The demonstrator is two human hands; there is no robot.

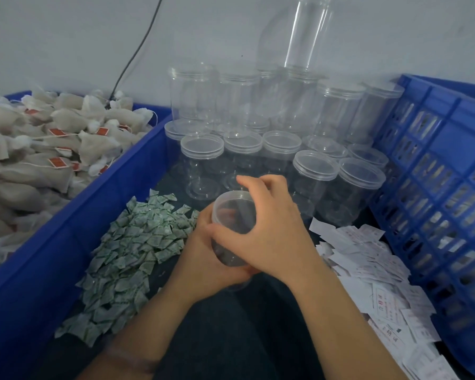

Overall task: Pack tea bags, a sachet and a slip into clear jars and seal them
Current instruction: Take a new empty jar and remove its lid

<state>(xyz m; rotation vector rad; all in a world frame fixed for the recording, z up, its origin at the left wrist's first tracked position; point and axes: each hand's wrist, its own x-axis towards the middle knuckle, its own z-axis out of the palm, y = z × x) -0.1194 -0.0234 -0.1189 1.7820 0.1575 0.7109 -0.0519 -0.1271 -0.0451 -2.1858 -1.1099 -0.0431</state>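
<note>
A clear plastic jar (232, 215) is tilted toward me at the centre, and both hands hold it. My left hand (203, 253) grips its body from below and the left. My right hand (269, 229) curls over its lidded top, fingers around the rim. The jar looks empty. A heap of green-and-white sachets (129, 248) lies on the dark surface to the left. White printed slips (379, 275) are piled to the right. Tea bags (44, 149) with red tags fill the blue bin on the far left.
Several capped clear jars (258, 149) stand stacked in rows behind my hands, against the wall. A blue solid bin (115, 187) borders the left and a blue slotted crate (433, 171) the right. A black cable (137, 53) runs down the wall.
</note>
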